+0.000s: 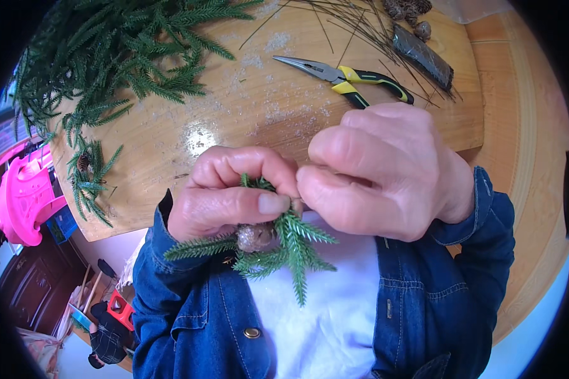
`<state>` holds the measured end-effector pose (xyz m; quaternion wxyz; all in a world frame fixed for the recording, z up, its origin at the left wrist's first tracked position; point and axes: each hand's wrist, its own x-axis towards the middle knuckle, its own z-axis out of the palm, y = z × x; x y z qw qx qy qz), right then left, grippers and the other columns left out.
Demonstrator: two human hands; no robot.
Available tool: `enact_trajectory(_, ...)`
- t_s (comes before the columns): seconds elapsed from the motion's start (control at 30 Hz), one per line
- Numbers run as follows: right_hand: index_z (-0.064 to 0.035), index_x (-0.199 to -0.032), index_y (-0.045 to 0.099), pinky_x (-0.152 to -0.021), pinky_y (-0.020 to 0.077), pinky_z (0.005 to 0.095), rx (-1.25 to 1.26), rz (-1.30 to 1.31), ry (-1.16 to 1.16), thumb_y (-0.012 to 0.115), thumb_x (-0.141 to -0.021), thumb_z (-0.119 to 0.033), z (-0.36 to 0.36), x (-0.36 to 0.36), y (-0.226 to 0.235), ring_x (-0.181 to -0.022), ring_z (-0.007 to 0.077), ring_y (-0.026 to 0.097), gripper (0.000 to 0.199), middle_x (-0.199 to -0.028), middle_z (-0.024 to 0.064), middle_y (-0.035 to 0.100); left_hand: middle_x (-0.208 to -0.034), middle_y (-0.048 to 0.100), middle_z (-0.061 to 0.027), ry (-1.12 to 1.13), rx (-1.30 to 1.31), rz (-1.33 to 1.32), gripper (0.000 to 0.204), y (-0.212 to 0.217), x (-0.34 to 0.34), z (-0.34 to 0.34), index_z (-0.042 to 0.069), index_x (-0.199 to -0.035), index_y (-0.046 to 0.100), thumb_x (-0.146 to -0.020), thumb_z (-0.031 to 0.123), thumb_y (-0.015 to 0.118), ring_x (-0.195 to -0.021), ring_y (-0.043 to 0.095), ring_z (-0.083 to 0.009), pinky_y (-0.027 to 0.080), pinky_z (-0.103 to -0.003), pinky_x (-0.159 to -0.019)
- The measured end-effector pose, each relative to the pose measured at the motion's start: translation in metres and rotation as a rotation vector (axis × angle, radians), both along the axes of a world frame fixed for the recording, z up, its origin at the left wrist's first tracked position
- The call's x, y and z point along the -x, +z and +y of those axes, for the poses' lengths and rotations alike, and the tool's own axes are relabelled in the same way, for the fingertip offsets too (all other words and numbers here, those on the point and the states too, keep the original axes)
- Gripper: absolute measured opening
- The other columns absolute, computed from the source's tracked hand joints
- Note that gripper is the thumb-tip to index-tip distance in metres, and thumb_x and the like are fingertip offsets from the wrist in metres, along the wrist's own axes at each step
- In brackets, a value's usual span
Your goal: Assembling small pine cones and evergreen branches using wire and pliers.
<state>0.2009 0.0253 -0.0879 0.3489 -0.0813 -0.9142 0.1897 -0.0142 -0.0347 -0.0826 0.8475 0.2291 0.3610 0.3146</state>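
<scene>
Evergreen sprig (291, 249), a small bundle of short green fronds, sits close to the person's chest above a white shirt front and blue denim jacket (189, 303). A small brownish, glittery round piece (254, 237) is lodged among the fronds, just under the left thumb. Left hand (234, 192) is curled shut around the top of the bundle, thumb lying across the stems, fingers folded over them. Right hand (385, 174) is closed as well, thumb and forefinger pinched at the stem end, touching the left hand's fingertips; whether it grips a wire or only the stems cannot be told.

Beyond the hands, a pale wooden table (234, 107) carries long-nosed pliers (344, 79) with yellow and black handles, lying flat, jaws pointing left. Further back right, a dark, narrow wrapped packet (423, 57) lies tilted among thin straight wires (354, 25). Loose evergreen branches (126, 57) cover the table's far left. A bright pink plastic item (25, 196) stands off the table's left edge.
</scene>
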Motion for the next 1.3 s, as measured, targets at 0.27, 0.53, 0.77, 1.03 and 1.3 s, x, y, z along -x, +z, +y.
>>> enact_trajectory(0.27, -0.0003, -0.080, 0.058, -0.041, 0.0366, 0.0280, 0.177, -0.092, 0.027, 0.065, -0.060, -0.007, -0.008, -0.008, -0.014, -0.050, 0.0177, 0.050, 0.022, -0.069, 0.0056, 0.051, -0.074, 0.057, -0.0077, -0.158, -0.519, 0.404, 0.011, -0.007, -0.005, 0.004, -0.003, -0.087, 0.060, -0.078, -0.002, 0.054, -0.066, 0.055, -0.0151, 0.042, -0.027, -0.060)
enact_trajectory(0.53, -0.0001, -0.079, 0.058, -0.042, 0.0380, 0.0309, 0.275, -0.098, -0.023, 0.067, -0.061, -0.003, -0.012, -0.006, -0.019, -0.051, 0.0206, 0.050, 0.020, -0.067, 0.0069, 0.049, -0.073, 0.055, -0.0106, -0.106, -0.803, 0.582, 0.012, -0.017, -0.008, 0.000, -0.003, -0.086, 0.060, -0.074, -0.003, 0.056, -0.065, 0.055, -0.0222, 0.042, -0.030, -0.059)
enact_trajectory(0.77, 0.0002, -0.077, 0.056, -0.043, 0.0388, 0.0316, 0.267, -0.130, -0.046, 0.067, -0.062, 0.000, -0.015, 0.001, -0.024, -0.051, 0.0211, 0.051, 0.019, -0.068, 0.0073, 0.049, -0.072, 0.056, -0.0106, -0.096, -0.946, 0.610, 0.005, -0.023, -0.002, 0.001, -0.004, -0.082, 0.059, -0.077, -0.003, 0.058, -0.066, 0.056, -0.0196, 0.040, -0.028, -0.059)
enact_trajectory(1.03, 0.0006, -0.076, 0.054, -0.042, 0.0392, 0.0316, 0.223, -0.119, -0.065, 0.067, -0.063, -0.001, -0.016, 0.004, -0.029, -0.051, 0.0213, 0.050, 0.018, -0.067, 0.0075, 0.048, -0.072, 0.055, -0.0113, -0.129, -0.829, 0.546, 0.012, -0.026, 0.000, -0.001, -0.002, -0.084, 0.058, -0.073, -0.003, 0.055, -0.066, 0.056, -0.0258, 0.043, -0.032, -0.059)
enact_trajectory(1.3, 0.0003, -0.075, 0.053, -0.041, 0.0379, 0.0324, 0.229, -0.126, -0.042, 0.066, -0.064, -0.004, -0.016, 0.004, -0.029, -0.049, 0.0216, 0.049, 0.018, -0.063, 0.0072, 0.044, -0.072, 0.055, -0.0106, -0.129, -0.771, 0.556, 0.009, -0.024, -0.001, -0.002, -0.001, -0.083, 0.058, -0.075, -0.001, 0.055, -0.066, 0.056, -0.0253, 0.042, -0.033, -0.059)
